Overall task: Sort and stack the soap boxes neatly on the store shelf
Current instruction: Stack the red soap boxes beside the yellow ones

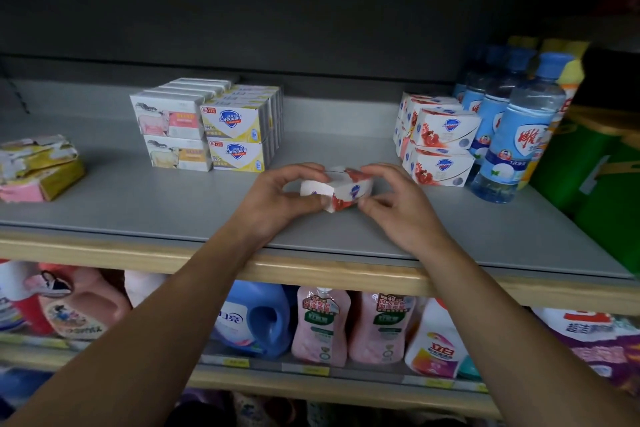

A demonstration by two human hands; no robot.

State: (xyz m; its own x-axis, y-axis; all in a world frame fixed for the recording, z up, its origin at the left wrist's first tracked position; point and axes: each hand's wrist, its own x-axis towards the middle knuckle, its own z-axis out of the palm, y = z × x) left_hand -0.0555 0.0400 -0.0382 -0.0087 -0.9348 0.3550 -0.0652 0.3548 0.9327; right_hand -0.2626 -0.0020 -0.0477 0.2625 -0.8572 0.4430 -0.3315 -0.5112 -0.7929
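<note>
Both hands hold one white and red soap box (341, 189) just above the grey shelf (173, 204), tilted. My left hand (277, 198) grips its left end, and my right hand (394, 204) pinches its right end. Up to the right stands a stack of matching white and red boxes (440, 146). To the upper left is a stack of white and yellow Safeguard boxes (239, 137), with a stack of white boxes showing an animal picture (173, 132) beside it.
Torn, crumpled soap packs (38, 166) lie at the shelf's far left. Blue-capped clear bottles (512, 128) and a green container (595, 177) crowd the right end. Detergent jugs and pink pouches (322, 326) fill the lower shelf.
</note>
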